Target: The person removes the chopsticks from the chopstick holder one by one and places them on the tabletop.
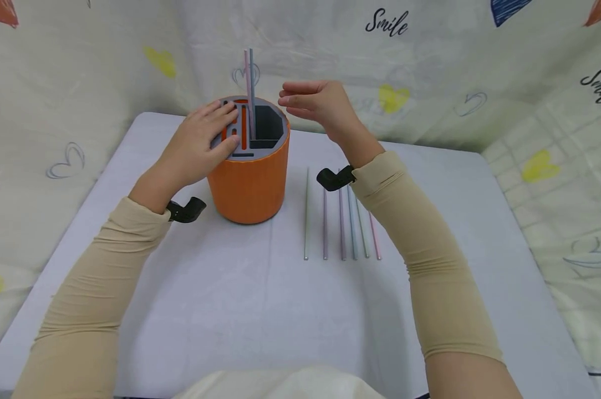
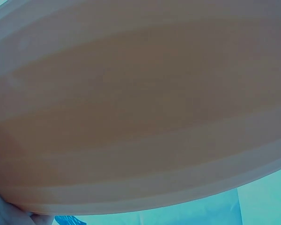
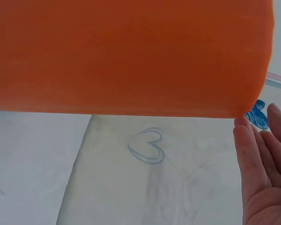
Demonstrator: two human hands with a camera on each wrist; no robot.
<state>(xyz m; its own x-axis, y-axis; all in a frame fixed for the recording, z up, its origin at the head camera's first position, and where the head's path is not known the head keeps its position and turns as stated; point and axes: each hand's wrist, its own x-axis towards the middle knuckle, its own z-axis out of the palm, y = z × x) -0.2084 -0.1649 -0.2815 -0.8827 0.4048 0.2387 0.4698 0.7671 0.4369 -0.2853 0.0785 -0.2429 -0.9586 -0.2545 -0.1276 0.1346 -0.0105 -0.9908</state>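
Note:
An orange round holder point(image 1: 248, 191) with a grey slotted top point(image 1: 235, 155) stands toward the back of the table. My left hand point(image 1: 193, 147) rests on that top, fingers spread over the slots. Upright in the holder's large dark opening point(image 1: 270, 124) are a pink stick point(image 1: 246, 72) and a blue stick point(image 1: 252, 77), side by side. Just right of them, by the rim, is my right hand point(image 1: 325, 105), its fingers extended and holding nothing. The right wrist view shows the orange wall point(image 3: 131, 56) close by the fingertips. Only the holder's side point(image 2: 145, 93) fills most of the left wrist view.
Several thin pastel sticks, among them a green stick point(image 1: 307, 216) and a purple stick point(image 1: 325, 227), lie roughly parallel on the white table point(image 1: 260, 310), partly under the right forearm. A printed curtain point(image 1: 440, 66) hangs behind the table.

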